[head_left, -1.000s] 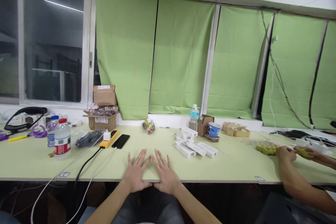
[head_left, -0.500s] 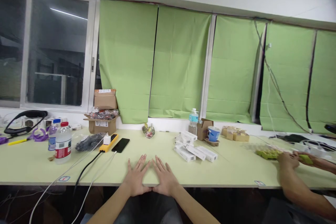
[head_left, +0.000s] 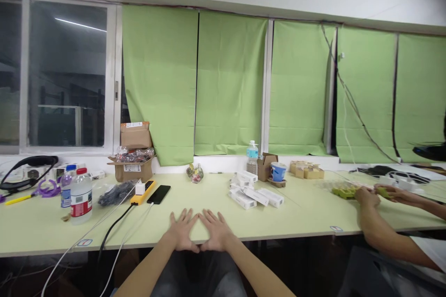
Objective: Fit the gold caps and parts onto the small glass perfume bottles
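My left hand [head_left: 181, 230] lies flat on the front edge of the pale table [head_left: 139, 227], fingers spread, holding nothing. Beside it my right hand [head_left: 215, 230] rests the same way, open and bare. The two thumbs meet or nearly meet at the edge, and the index fingertips come close together. Beyond my left hand lies a black phone [head_left: 159, 194] with a white cable [head_left: 134, 225]. A loose pile of small white boxes [head_left: 245, 191] sits past my right hand. Small glass bottles [head_left: 195, 174] stand farther back, between the two.
On the left are a red-capped bottle [head_left: 81, 197], a yellow power strip [head_left: 143, 193] and an open carton [head_left: 134, 167]. A water bottle [head_left: 252, 158] and a blue cup [head_left: 278, 172] stand behind the boxes. At right, another person's hands [head_left: 368, 196] handle a green tray [head_left: 344, 191].
The view has turned slightly to the right, so things appear shifted left. My hands stay flat on the table edge. The other person's hands still work at the green tray.
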`<state>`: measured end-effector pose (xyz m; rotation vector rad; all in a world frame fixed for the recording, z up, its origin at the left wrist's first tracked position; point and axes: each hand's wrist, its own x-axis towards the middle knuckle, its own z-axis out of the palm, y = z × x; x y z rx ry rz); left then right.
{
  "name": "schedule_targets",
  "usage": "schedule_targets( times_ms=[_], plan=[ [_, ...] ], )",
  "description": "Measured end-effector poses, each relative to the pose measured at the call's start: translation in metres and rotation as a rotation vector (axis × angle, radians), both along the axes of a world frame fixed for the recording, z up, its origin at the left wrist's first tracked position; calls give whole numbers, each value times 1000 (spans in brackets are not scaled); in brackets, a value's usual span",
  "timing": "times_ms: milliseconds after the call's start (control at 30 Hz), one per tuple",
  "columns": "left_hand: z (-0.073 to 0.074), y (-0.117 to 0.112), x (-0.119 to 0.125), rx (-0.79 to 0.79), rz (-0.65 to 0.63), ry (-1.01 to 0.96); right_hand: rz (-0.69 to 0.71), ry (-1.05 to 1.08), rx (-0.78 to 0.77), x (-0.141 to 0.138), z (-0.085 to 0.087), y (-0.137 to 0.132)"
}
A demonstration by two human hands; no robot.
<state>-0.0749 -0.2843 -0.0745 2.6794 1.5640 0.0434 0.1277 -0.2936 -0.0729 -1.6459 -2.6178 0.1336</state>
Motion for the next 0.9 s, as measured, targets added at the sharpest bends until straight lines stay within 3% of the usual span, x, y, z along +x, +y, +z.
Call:
schedule_targets(
  times_ms=[133, 300, 467, 633, 900],
  plan=[
    [7, 15, 3, -101, -5, 26, 48, -7, -100, 2, 11, 9],
    [26, 28, 8, -300, 10, 74, 73, -29, -293, 5, 26, 27],
    [40, 38, 14, -379, 51, 96, 123, -56, -341, 9, 20, 50],
    [41, 41, 12, -324, -6, -19, 126, -46, -327, 10, 16, 55],
    [30, 51, 13, -306, 108, 3, 76, -12, -396, 5, 39, 44]
  ],
)
